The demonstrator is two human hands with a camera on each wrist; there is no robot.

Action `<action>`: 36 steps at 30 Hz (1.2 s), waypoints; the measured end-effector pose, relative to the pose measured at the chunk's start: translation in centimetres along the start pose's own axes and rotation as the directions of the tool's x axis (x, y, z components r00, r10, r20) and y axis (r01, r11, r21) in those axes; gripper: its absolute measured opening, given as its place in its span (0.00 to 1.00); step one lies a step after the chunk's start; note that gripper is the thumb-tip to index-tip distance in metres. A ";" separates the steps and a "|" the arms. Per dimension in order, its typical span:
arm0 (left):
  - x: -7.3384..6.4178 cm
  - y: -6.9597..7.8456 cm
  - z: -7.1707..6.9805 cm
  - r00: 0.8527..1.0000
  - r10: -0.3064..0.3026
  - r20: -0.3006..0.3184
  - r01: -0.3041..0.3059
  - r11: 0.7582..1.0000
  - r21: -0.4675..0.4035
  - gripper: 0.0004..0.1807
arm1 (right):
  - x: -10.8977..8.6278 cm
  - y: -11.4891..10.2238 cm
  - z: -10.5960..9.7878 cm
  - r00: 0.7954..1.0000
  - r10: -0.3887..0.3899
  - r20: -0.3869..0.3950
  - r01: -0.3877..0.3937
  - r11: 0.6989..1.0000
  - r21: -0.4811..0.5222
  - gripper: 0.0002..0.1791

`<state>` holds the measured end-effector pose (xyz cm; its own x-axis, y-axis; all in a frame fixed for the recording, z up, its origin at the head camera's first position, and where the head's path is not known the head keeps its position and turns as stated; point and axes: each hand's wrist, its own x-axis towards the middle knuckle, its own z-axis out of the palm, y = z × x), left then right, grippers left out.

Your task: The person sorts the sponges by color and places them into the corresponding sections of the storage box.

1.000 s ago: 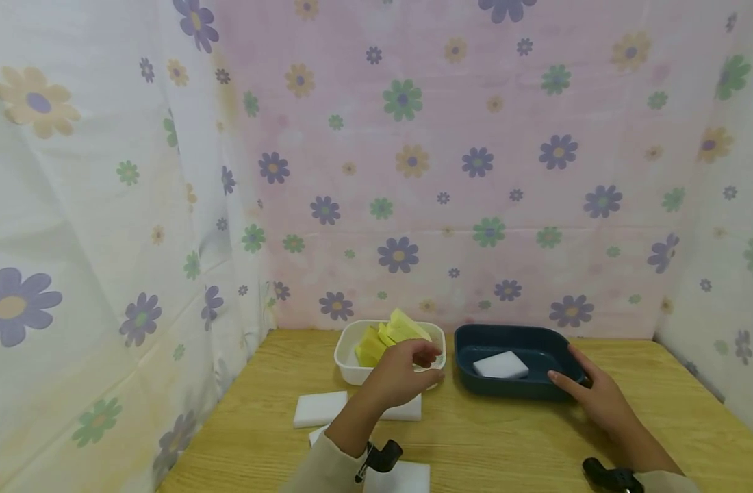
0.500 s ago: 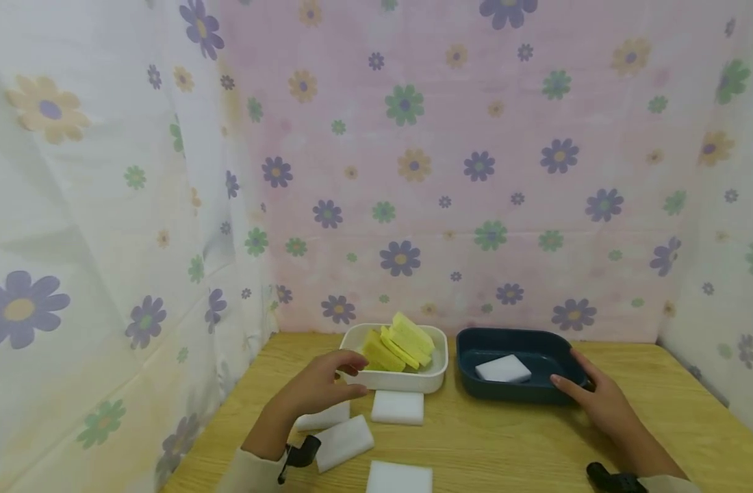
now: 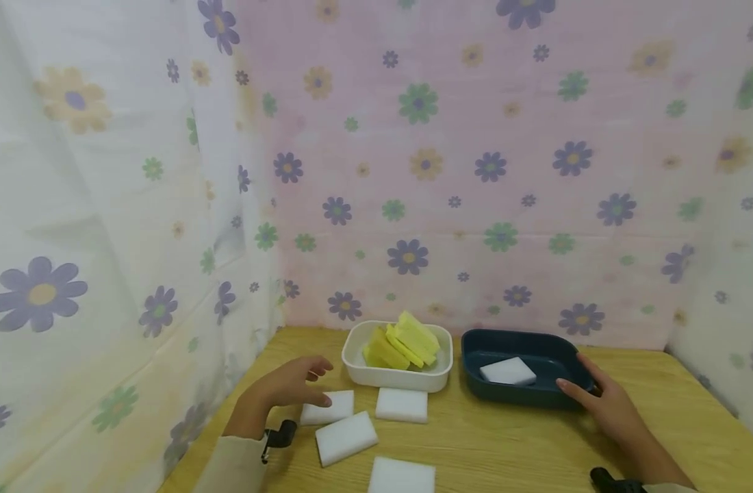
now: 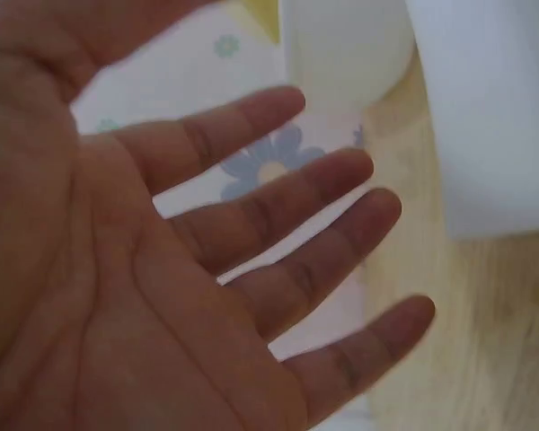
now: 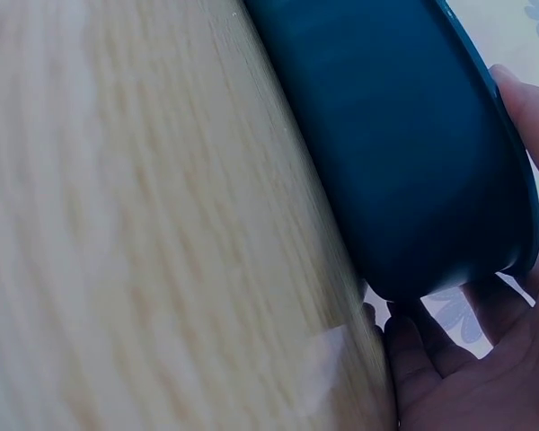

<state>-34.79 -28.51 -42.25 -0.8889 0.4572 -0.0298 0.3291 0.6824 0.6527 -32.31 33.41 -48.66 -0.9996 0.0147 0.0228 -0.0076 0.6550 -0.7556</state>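
Observation:
My left hand [image 3: 290, 385] hovers beside and partly over a white sponge block [image 3: 335, 408] at the left of the table. Its fingers are spread and hold nothing, as the left wrist view of the hand [image 4: 189, 242] confirms. On the right, my right hand [image 3: 607, 400] grips the right end of a dark blue dish [image 3: 518, 394], thumb at the rim and fingers around the end wall. The right wrist view shows the dish's side [image 5: 404, 153] between thumb and fingers. Inside the dish lies one white sponge block [image 3: 508, 371].
A white dish [image 3: 395, 378] holding yellow sponges [image 3: 416, 337] stands left of the blue dish. More white blocks lie on the wooden table [image 3: 500, 452]: one before the white dish [image 3: 402, 405], a tilted block [image 3: 347, 438], and one nearest me [image 3: 402, 476]. Flowered cloth [image 3: 450, 171] hangs behind.
My left hand has moved left, from in front of the white dish to the leftmost white sponge block. The right hand stays at the blue dish; the camera view shifts slightly.

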 end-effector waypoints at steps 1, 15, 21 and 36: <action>0.0 -0.3 0.0 1.000 -0.012 0.014 0.012 1.000 -0.015 0.42 | 0.0 0.0 0.0 1.000 -0.001 -0.002 0.001 1.000 0.012 0.54; -0.6 -3.8 0.3 0.992 -0.081 0.099 0.096 0.981 -0.166 0.46 | 0.2 -0.5 0.7 1.000 0.000 -0.015 0.000 1.000 0.001 0.54; -0.4 -4.2 0.5 0.993 -0.048 0.106 0.069 0.975 -0.213 0.45 | 0.1 -0.2 0.2 1.000 0.010 -0.019 -0.010 1.000 0.010 0.54; 0.6 -4.6 1.1 0.993 -0.038 0.114 0.061 0.977 -0.204 0.32 | -0.3 -0.3 0.1 1.000 0.027 -0.009 -0.027 0.997 0.066 0.55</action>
<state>-36.44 -30.71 -46.09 -0.8586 0.4929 -0.1409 0.2020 0.5780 0.7906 -32.02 33.12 -48.55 -0.9992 0.0397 0.0084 0.0173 0.6028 -0.7977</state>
